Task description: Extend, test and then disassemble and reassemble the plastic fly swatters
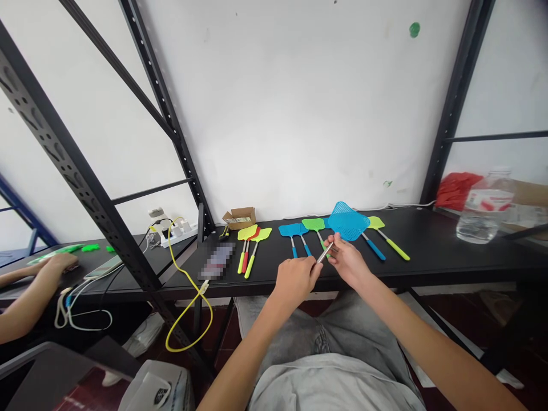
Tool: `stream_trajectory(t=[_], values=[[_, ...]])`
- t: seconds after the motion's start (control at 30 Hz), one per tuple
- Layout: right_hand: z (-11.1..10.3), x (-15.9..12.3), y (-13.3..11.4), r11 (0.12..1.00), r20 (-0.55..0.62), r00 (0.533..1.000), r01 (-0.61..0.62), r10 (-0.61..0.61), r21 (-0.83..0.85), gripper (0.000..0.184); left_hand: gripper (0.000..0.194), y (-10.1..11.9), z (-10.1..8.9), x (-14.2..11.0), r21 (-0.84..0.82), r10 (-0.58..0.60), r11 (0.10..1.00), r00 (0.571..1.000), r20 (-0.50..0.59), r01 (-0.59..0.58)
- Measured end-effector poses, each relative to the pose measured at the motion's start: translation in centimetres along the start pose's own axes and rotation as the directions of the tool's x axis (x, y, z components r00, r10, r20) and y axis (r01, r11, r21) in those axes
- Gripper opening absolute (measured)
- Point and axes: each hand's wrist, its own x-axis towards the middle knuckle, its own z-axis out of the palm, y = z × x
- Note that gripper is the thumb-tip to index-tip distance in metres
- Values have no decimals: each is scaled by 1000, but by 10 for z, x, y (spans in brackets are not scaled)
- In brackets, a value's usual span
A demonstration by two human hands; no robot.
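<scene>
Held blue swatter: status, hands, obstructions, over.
Left hand closed on blue swatter, lower end; right hand on its shaft. Swatter held up over table. Nothing visibly blocking; other swatters behind.

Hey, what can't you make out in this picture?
All in the head view:
Held blue swatter: its handle, hidden by the left hand.
Blue-handled swatter to its right: its head, behind the held one.
Pixelated item: its details, blurred out.
Bottle label: its wording, blurred.
Co-worker's arms: cut off by the left edge.

Bright, even light covers the wall [291, 114]; pixelation masks a flat device [217, 261]; edges look stretched.
</scene>
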Motion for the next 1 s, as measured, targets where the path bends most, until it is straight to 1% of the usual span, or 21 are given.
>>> stream_trajectory(t=[0.1,0.23,0.37,0.43,0.5,0.57,0.6,0.7,0.77,0.83,0.9,1.0], values=[[-7,4,-5,1000,-42,999,-2,3,29,35,37,-6,-3,0,4,36,999,999,31,-36],[-13,8,-12,998,-66,997,33,-30,51,34,39,-12,-7,0,-6,71,997,996,48,-71],[-14,8,-16,998,-50,997,62,-62,8,35,38,-17,-12,-2,-90,93,992,994,64,-87],[-12,5,-18,996,-1,997,81,-81,-33,36,35,-18,-15,-4,-161,85,984,993,78,-71],[-7,0,-20,994,66,993,97,-93,-59,35,28,-19,-17,-5,-257,78,965,994,81,-54],[0,-6,-19,990,137,987,101,-87,-96,35,20,-18,-18,-5,-378,84,924,994,72,-51],[3,-9,-18,986,172,982,102,-79,-129,35,20,-17,-17,-5,-441,89,896,994,65,-52],[13,-18,-12,965,267,963,111,-45,-236,38,30,-14,-13,-2,-586,62,810,997,37,-29],[17,-21,-7,956,293,955,133,-53,-261,38,38,-11,-9,0,-636,16,772,1000,8,-8],[20,-22,-4,956,274,958,159,-89,-245,37,44,-8,-7,1,-652,-1,758,1000,-27,-17],[22,-23,-2,963,235,964,171,-120,-207,37,48,-5,-6,2,-661,17,749,999,-47,-44],[25,-24,-2,975,189,970,178,-151,-134,37,48,-3,-6,3,-703,30,710,999,-30,-43]])
